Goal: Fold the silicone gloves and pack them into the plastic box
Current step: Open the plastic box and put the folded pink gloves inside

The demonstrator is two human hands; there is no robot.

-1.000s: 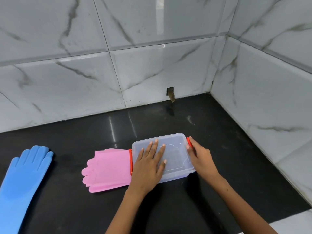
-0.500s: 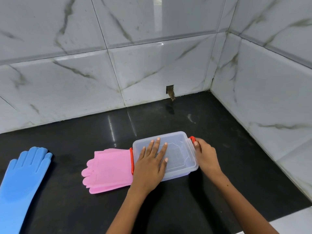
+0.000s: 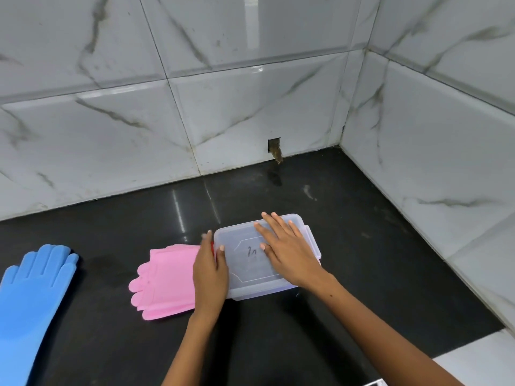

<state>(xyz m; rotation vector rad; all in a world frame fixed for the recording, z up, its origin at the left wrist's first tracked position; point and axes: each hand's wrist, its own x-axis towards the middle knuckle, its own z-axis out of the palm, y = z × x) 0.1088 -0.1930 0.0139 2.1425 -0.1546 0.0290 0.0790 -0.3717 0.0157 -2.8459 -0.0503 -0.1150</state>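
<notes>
The plastic box sits lid-on near the middle of the black countertop, its long side running roughly left to right. The lid is translucent with a small dark mark near its centre.

The right hand lies flat on the lid, palm down, fingers spread and extended toward the far rim. It presses rather than grips; nothing is enclosed in it.

The left hand is at the box's left end, thumb on the lid's edge and fingers curled down over the side, where a sliver of the red clip shows. Whether the fingers actually clasp the clip cannot be told; they are partly blurred.

The pink gloves lie flat in a stack on the counter, just to the left of the box, fingers pointing left, with the cuff end hidden under the left hand. They are outside the box.

The blue glove lies flat at the far left edge of view, well apart from the box, fingers pointing away from the person.

Marble-pattern tiled walls meet in a corner behind the counter
</notes>
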